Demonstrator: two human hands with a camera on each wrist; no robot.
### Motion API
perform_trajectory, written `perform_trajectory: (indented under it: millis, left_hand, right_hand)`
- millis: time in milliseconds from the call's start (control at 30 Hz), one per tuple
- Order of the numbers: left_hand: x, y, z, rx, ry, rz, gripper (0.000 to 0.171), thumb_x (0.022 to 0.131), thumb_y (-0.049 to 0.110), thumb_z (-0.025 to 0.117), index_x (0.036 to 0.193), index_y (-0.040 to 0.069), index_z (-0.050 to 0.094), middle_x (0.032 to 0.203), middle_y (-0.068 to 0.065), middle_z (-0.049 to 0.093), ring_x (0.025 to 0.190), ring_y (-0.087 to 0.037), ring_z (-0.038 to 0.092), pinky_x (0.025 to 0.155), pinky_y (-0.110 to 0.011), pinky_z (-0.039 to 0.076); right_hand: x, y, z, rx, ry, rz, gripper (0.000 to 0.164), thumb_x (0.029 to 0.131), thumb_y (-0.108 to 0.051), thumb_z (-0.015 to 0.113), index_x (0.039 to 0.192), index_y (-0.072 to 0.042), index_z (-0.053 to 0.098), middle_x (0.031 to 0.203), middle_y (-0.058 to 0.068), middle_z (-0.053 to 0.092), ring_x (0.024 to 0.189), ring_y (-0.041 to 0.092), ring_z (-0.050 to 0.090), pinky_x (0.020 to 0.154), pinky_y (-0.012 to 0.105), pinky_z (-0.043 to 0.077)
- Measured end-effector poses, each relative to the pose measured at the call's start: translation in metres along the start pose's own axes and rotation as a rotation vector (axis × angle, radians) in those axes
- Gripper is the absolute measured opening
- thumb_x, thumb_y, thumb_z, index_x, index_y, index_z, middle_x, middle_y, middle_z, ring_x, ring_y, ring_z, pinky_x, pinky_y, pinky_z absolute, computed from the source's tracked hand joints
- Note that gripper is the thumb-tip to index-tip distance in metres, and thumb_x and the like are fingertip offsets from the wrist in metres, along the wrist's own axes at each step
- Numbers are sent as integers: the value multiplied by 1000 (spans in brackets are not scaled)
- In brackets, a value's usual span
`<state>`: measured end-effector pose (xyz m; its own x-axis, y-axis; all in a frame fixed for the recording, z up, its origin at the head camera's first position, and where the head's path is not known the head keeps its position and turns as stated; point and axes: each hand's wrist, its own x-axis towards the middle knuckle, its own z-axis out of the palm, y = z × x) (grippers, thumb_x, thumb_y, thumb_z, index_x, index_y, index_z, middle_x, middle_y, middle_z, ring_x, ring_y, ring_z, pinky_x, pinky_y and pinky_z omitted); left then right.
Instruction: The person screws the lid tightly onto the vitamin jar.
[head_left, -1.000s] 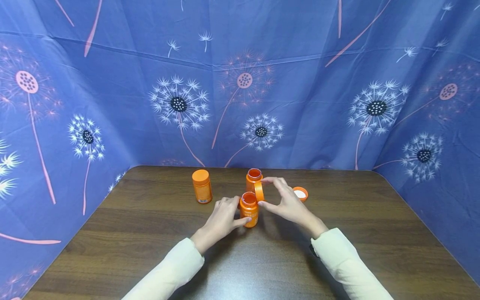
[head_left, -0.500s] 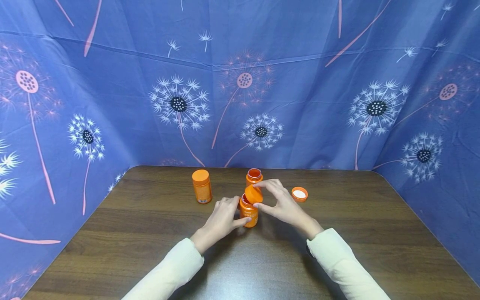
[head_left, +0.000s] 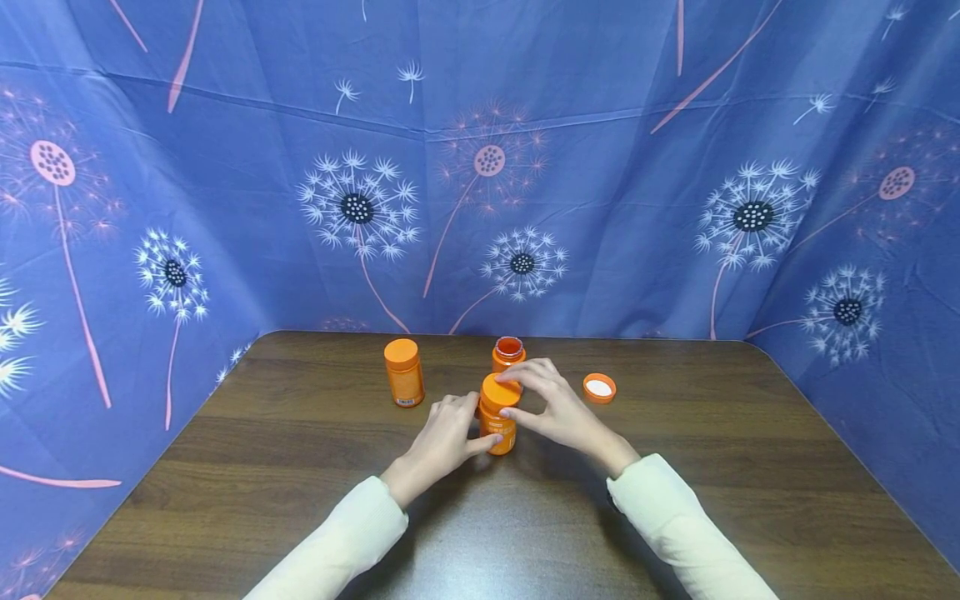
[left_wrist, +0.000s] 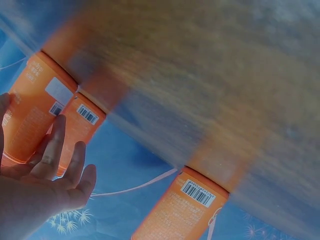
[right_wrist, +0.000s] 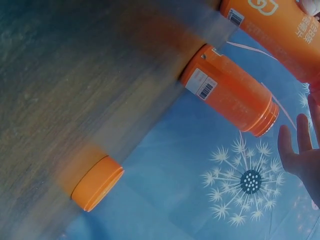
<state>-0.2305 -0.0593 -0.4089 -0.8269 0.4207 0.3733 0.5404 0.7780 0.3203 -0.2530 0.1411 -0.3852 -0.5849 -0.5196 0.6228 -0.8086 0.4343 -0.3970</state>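
An uncapped orange bottle (right_wrist: pixel 227 90) stands between a loose orange cap (right_wrist: pixel 96 185) and a lettered bottle (right_wrist: pixel 277 32).

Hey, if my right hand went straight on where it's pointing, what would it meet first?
The cap on the front bottle: your right hand seems to be pinching it. Past that, depth makes the line hard to judge.

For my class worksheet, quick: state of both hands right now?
Left hand: holding the front orange bottle.
Right hand: holding the cap on top of that bottle.
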Motion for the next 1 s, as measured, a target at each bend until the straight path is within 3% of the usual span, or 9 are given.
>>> perform_trajectory:
  millis: [500,1000]
  left_hand:
    - [0,0,-2,-11,-20,-4,44,77,43,68,102,10,52,88,-4,64,88,-24,55,82,-43,38]
    - [0,0,-1,14,-17,-1,43,78,43,68,100,11,52,86,-4,63,86,-24,56,79,-41,40]
  right_hand:
    - [0,-1,3,-17,12,-26,38,74,-22,75,109,-12,63,111,0,61,106,19,47,90,39,38]
    - [2,-4,7,-62,42,23,39,71,-29,77,103,-15,61,105,-1,59,96,17,45,86,39,33]
